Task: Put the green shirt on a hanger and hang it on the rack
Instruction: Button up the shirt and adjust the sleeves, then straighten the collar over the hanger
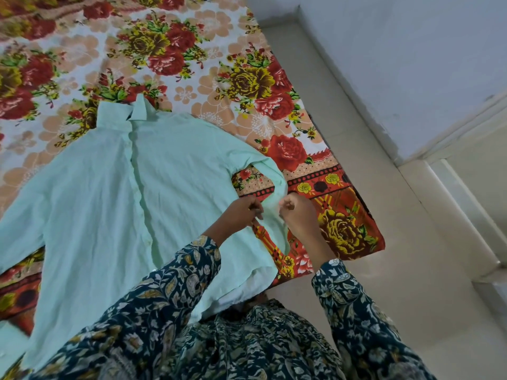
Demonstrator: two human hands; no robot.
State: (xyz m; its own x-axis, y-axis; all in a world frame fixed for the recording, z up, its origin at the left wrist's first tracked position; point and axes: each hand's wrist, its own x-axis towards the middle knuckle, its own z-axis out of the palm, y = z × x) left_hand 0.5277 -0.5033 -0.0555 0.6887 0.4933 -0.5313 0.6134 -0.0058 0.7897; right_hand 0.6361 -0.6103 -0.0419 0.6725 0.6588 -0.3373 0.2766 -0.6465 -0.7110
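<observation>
A pale green button-up shirt lies spread flat, front up, on a bed covered by a floral sheet, its collar pointing away from me. The right sleeve curves down along the bed's right side. My left hand and my right hand sit close together at that sleeve's lower part, both pinching its fabric. No hanger or rack is in view.
The bed's right edge runs diagonally beside a pale tiled floor. A light wall and a door frame stand to the right. My dark floral sleeves fill the bottom of the view.
</observation>
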